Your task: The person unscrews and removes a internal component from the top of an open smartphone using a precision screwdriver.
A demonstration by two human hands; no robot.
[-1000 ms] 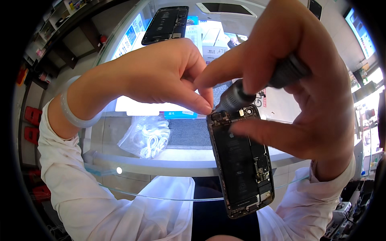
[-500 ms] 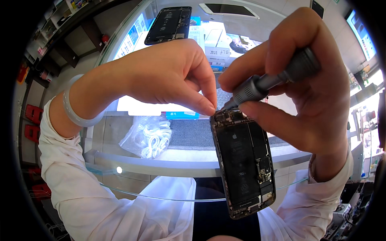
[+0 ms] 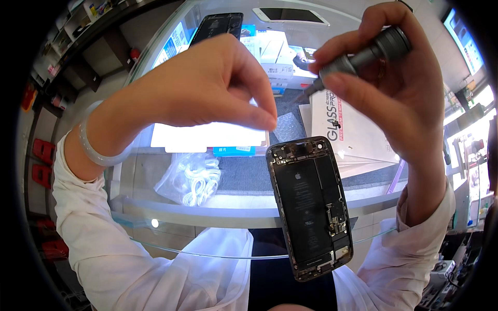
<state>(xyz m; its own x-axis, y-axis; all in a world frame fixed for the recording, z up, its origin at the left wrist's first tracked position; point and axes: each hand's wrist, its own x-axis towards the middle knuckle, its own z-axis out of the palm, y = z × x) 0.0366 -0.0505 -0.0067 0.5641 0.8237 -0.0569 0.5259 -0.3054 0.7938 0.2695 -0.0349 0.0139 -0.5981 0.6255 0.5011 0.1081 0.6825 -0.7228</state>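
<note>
An opened smartphone (image 3: 309,210) lies on the glass counter at its near edge, screen off, with its black battery and inner boards exposed. Above its top end, my left hand (image 3: 218,90) is closed in a pinch, thumb and forefinger tips together; whatever they hold, if anything, is too small to make out. My right hand (image 3: 402,103) grips a dark grey screwdriver (image 3: 355,63) up and to the right of the phone. The screwdriver's tip points down and left, apart from the phone.
Farther back on the glass lie another opened phone (image 3: 220,26), partly behind my left hand, and a white phone (image 3: 290,15). Below the glass are flat paper packets (image 3: 358,150), small boxes (image 3: 277,67) and a plastic bag of white cables (image 3: 192,179).
My right hand has lifted the screwdriver up from the phone's top edge. My left hand has drawn slightly up and away from that edge, still pinched.
</note>
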